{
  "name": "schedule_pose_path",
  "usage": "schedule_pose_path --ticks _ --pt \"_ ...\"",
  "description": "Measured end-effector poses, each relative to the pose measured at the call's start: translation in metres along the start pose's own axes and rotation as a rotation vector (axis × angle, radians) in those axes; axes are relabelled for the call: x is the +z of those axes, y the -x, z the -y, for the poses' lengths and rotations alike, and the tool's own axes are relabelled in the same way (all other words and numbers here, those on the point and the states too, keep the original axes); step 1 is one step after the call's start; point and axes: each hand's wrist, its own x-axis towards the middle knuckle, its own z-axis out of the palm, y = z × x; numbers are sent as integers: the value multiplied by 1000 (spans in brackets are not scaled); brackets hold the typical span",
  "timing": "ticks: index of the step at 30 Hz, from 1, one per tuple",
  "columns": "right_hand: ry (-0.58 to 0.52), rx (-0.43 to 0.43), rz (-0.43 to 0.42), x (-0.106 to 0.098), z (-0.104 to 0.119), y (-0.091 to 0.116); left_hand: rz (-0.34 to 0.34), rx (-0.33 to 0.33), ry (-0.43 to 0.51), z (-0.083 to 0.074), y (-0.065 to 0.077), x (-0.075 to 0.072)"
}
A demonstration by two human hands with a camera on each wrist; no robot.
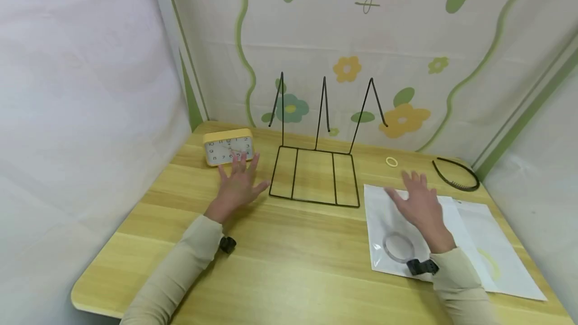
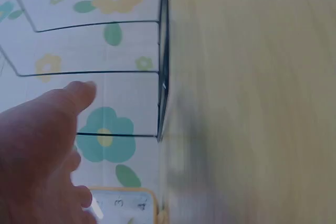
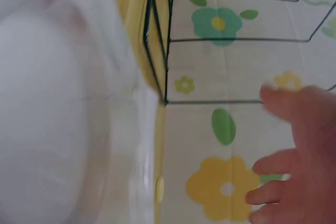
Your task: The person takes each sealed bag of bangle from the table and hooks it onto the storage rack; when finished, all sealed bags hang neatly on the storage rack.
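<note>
My left hand [image 1: 237, 187], fingers spread, is just in front of a yellow-framed clock [image 1: 215, 150], its fingertips overlapping the lower face in the head view. To its right stands a black wire rack [image 1: 316, 150] with three tall uprights; in the left wrist view my thumb [image 2: 79, 95] appears in front of its wires. My right hand [image 1: 420, 204] is spread over a white clear-fronted bag [image 1: 377, 214] holding a greyish ring [image 1: 386, 253]. Whether that palm touches the bag I cannot tell. Neither hand holds anything.
A second white bag [image 1: 506, 234] with a pale yellow curved item lies partly under the first. Behind them are a small yellow ring [image 1: 392, 166] and a black toothed headband [image 1: 467, 188]. A flower-printed curtain [image 1: 298, 29] hangs behind the wooden table [image 1: 271, 265].
</note>
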Motion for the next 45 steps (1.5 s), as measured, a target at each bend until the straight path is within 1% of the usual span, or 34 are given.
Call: schedule_pose_path --ticks 2,4,5,6,7,8,11,12,14,17,22,24,27,30,32,36,39,41,42,45 --pt "-23 39 -53 -3 -14 9 -36 -4 125 0 -2 3" --pt "-16 82 -81 -6 -28 19 -76 0 249 -2 -4 7" --pt "-11 101 -70 -6 -35 24 -87 -3 296 -4 -5 9" --pt "-3 125 -34 -7 -41 28 -83 -7 339 -5 -7 11" --pt "16 144 11 -7 -47 32 -68 -6 357 -8 -8 14" --pt "34 167 65 -7 -52 35 -49 -4 356 -10 -9 16" --pt "71 212 228 -5 -62 41 41 -16 355 -17 -11 22" --pt "80 222 268 -3 -63 42 59 -19 345 -19 -11 23" --pt "88 235 314 -1 -66 42 76 -23 327 -23 -11 25" --pt "84 240 345 2 -67 43 94 -54 303 -28 -11 28" --pt "76 229 371 2 -68 43 149 -107 296 -34 -11 33" --pt "67 230 369 3 -68 41 150 -114 289 -36 -12 35" --pt "30 244 347 5 -70 40 126 -113 267 -37 -14 38" --pt "-63 263 308 5 -74 40 98 -98 250 -38 -15 40" --pt "-158 268 280 3 -77 42 87 -89 243 -39 -15 42" --pt "-393 280 229 -6 -74 48 88 -99 270 -39 -12 42" --pt "-620 295 211 -18 -64 52 88 -118 286 -38 -11 39" --pt "-761 274 190 -26 -55 53 83 -121 285 -37 -11 38" --pt "-830 250 177 -30 -51 53 80 -117 281 -37 -12 38" --pt "-993 142 122 -39 -38 54 82 -118 297 -36 -14 39"
